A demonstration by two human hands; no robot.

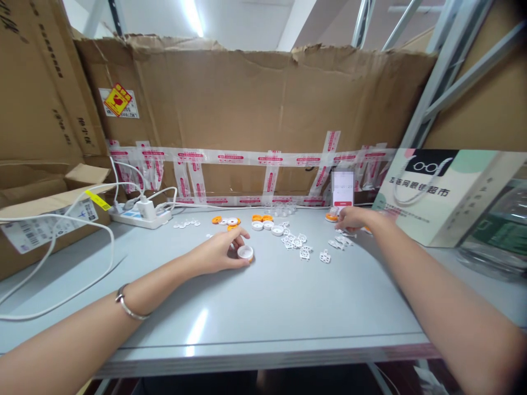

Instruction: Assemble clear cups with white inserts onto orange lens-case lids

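My left hand (228,250) is closed round a small round piece (245,253), white on top with orange below, at the tabletop. Thumb and fingers lie on either side of it. My right hand (353,218) reaches to the back right, fingertips together; whatever is in them, if anything, is too small to make out. Just behind those fingertips sits an orange-and-white round part (331,216). Flat white cut-out parts (339,241) lie below the right hand. More white openwork pieces (293,241) are scattered between the hands, with white rings (277,231) and orange rings (267,218) behind.
A lit phone (343,189) stands upright at the back. A power strip (142,216) with white cables (113,247) and an open carton (49,219) are at left. A paper bag (428,203) and a large clear bottle (500,230) stand right. Tall cardboard (255,104) closes the back.
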